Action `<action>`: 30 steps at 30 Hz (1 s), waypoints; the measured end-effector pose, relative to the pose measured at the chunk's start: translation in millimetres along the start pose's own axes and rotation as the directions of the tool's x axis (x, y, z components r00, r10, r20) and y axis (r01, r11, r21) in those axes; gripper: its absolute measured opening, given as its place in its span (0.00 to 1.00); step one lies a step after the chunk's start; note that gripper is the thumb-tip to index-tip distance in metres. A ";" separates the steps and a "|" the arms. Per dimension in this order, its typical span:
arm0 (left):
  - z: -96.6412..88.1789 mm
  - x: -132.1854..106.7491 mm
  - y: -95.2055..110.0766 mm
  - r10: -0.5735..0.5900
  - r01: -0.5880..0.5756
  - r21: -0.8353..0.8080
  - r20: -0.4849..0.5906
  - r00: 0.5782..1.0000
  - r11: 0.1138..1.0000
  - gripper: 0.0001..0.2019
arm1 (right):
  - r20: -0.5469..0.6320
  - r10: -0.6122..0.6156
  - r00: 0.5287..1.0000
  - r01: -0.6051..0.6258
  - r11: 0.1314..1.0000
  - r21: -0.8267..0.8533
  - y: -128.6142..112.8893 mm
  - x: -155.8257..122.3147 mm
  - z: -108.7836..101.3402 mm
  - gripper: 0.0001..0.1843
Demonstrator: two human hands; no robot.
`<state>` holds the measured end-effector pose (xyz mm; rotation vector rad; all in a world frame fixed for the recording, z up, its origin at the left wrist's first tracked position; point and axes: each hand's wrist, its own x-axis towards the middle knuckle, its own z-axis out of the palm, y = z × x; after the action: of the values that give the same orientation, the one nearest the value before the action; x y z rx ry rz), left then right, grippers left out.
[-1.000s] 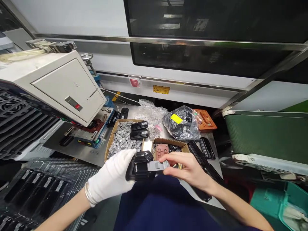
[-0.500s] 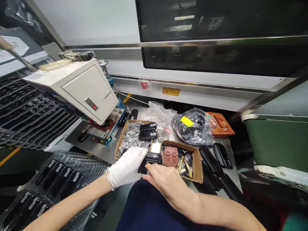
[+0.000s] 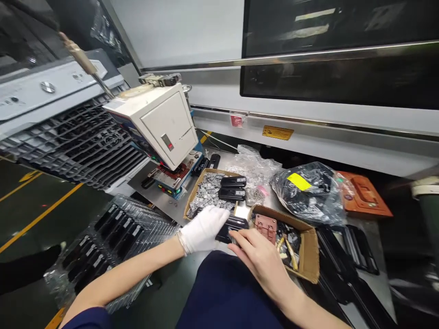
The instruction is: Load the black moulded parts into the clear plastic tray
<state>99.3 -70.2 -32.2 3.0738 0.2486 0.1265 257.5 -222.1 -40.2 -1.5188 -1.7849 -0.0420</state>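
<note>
My left hand [image 3: 203,230], in a white glove, grips a glossy black plastic part [image 3: 237,222] by its left end, just above my lap. Bare, my right hand [image 3: 263,256] has its thumb and fingers closed on the part's lower right edge; the palm hides what lies beneath. Just beyond my hands is a cardboard box of small grey metal pieces [image 3: 207,189], with two black parts [image 3: 232,194] lying across its right side. To the right, another cardboard box [image 3: 311,256] holds a reddish-brown block [image 3: 265,227] and yellow-handled pliers [image 3: 291,253].
A white machine [image 3: 171,128] stands at the table's back left. Clear trays of black parts [image 3: 116,233] are stacked at the left. A plastic bag of black parts [image 3: 308,194] and an orange fixture [image 3: 368,194] lie at the right, near long black parts [image 3: 361,249].
The view has swung left, so the scene sits further right in the picture. Both hands stay on the black plastic part; my right fingers have shifted slightly along its edge.
</note>
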 end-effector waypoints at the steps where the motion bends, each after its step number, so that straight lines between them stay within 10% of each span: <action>1: 0.2 -0.9 -1.3 -0.002 0.002 0.000 -0.028 1.000 1.000 0.34 | 0.004 -0.003 1.000 0.003 1.000 0.012 1.9 0.1 -0.9 0.16; 8: 15.9 -0.5 -3.3 0.087 -0.075 0.117 -0.101 0.991 0.990 0.47 | -0.012 0.013 1.000 -0.014 0.998 -0.066 -1.2 -9.7 5.8 0.16; 18: 30.1 6.8 -1.1 0.066 -0.069 0.177 0.027 0.997 0.982 0.30 | -0.016 -0.003 1.000 0.001 0.994 -0.111 -11.9 -10.9 27.1 0.15; 30: 28.7 -9.5 -6.9 -0.007 0.021 0.062 -0.223 0.975 0.998 0.34 | -0.127 0.099 0.987 -0.105 0.994 -0.038 28.9 -28.3 21.2 0.15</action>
<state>91.3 -66.3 -61.9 3.1192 0.2896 0.4734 270.5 -226.9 -83.8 -1.6019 -1.6151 -0.1245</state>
